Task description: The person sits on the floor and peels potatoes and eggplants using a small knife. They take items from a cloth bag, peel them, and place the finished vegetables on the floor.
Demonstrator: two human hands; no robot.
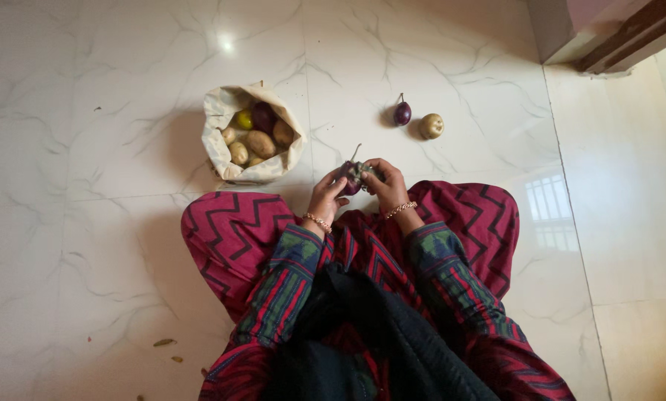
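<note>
white marble floor (88, 223) | your left hand (327, 197) and right hand (387, 186) both squeeze one small purple eggplant (353, 178) | paper bag (221, 141) of potatoes sits just left of it

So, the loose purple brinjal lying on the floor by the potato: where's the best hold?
Probably pinch the brinjal by its round body from above. Its thin stem sticks up and away, and the potato sits close on its right, so come from the left.

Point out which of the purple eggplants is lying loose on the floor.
The small eggplant beside the loose potato. Another is held in both hands, left hand and right hand; a third sits in the bag.
</note>
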